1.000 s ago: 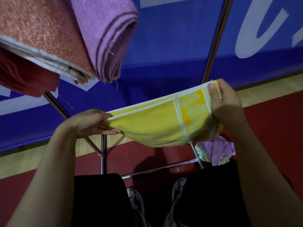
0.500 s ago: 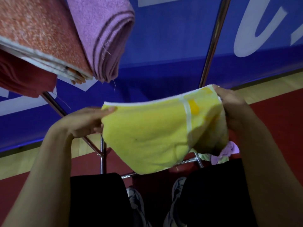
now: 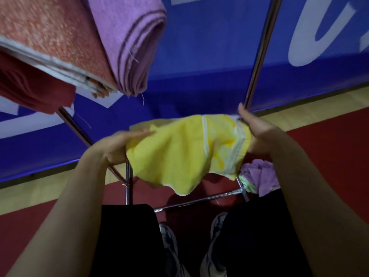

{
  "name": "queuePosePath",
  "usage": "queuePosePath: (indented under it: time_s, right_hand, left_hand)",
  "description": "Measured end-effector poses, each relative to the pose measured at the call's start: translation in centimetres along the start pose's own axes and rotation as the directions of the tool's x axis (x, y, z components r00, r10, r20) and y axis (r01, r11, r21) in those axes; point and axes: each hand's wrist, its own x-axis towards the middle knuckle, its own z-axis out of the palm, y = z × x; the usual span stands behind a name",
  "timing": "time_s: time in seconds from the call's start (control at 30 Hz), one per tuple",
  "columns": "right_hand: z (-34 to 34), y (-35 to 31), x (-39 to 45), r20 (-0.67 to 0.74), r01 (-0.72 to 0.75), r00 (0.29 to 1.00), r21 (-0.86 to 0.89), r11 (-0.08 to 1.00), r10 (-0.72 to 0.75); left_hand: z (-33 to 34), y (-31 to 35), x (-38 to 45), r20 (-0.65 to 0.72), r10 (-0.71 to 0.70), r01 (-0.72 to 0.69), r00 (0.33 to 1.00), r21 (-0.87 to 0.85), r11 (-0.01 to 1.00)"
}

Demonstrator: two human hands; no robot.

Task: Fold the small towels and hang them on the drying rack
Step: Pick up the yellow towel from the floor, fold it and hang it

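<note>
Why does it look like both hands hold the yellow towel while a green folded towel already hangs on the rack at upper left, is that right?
Not quite: in the head view the folded towel on the rack is purple. Both the left hand and right hand do hold the yellow towel.

We see the towel [image 3: 179, 154] between both hands, folded towels [image 3: 83, 43] hanging far left, crumpled cloths [image 3: 259, 176] lying lower right.
</note>
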Motion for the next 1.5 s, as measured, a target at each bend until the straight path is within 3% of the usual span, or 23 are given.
queuePosePath:
  time_s: [0.1, 0.23, 0.3, 0.4, 0.6, 0.7, 0.83, 0.9, 1.0, 1.13, 1.3, 1.4, 1.5]
  right_hand:
    - [-0.6, 0.3, 0.5, -0.15, 0.076, 0.982, -0.245, 0.967, -0.115]
    - [-1.2, 0.1, 0.2, -0.215, 0.241, 0.938, -0.159, 0.957, -0.271]
    - [-1.2, 0.1, -0.3, -0.213, 0.283, 0.919, -0.229, 0.931, -0.332]
    - [-1.2, 0.3, -0.6, -0.192, 0.343, 0.897, -0.264, 0.902, -0.397]
    - [-0.1, -0.6, -1.5, -0.071, 0.369, 0.921, -0.151, 0.917, -0.383]
    - [0.2, -1.0, -1.5, -0.06, 0.332, 0.94, -0.059, 0.941, -0.336]
    - [0.9, -1.6, -1.0, -0.203, 0.239, 0.951, 0.014, 0.971, -0.232]
    - [0.7, -1.8, -0.6, -0.244, 0.155, 0.96, 0.049, 0.987, -0.138]
    - [0.5, -2.0, -0.9, -0.182, 0.172, 0.97, 0.059, 0.983, -0.159]
    - [-0.4, -1.4, -1.5, -0.083, 0.271, 0.957, -0.075, 0.96, -0.277]
    - [-0.9, -0.9, -1.8, -0.14, 0.41, 0.849, -0.433, 0.803, -0.51]
    - [-0.9, -0.6, -1.6, -0.139, 0.371, 0.848, -0.534, 0.76, -0.512]
    - [-0.9, -0.6, -1.5, -0.159, 0.327, 0.886, -0.45, 0.831, -0.435]
  left_hand:
    - [1.1, 0.1, -0.4, -0.173, 0.057, -0.039, 0.983, 0.108, 0.993]
    - [0.9, 0.8, -0.5, -0.425, 0.119, -0.145, 0.897, -0.029, 0.989]
    - [0.7, 0.8, -0.6, -0.433, 0.137, -0.143, 0.891, 0.019, 0.99]
    - [0.6, 0.9, -0.8, -0.469, 0.202, -0.103, 0.86, 0.228, 0.968]
    - [0.1, 0.8, -0.3, -0.541, 0.334, -0.028, 0.772, 0.497, 0.867]
    - [-0.3, 1.0, -0.6, -0.541, 0.294, -0.074, 0.788, 0.39, 0.918]
    - [-0.2, 2.1, -1.1, -0.546, 0.179, -0.186, 0.818, 0.043, 0.982]
    - [0.0, 2.4, -1.4, -0.492, 0.102, -0.18, 0.865, -0.114, 0.977]
    - [0.3, 2.7, -1.6, -0.399, 0.071, -0.174, 0.914, -0.229, 0.958]
    - [-0.6, 2.2, -1.3, -0.37, 0.145, -0.231, 0.917, -0.199, 0.952]
    - [-1.4, 1.3, -0.3, -0.498, 0.259, -0.329, 0.828, -0.057, 0.943]
    - [-0.8, 1.2, -0.2, -0.489, 0.279, -0.316, 0.827, 0.007, 0.949]
    - [-0.7, 1.1, -0.2, -0.474, 0.286, -0.28, 0.833, 0.085, 0.956]
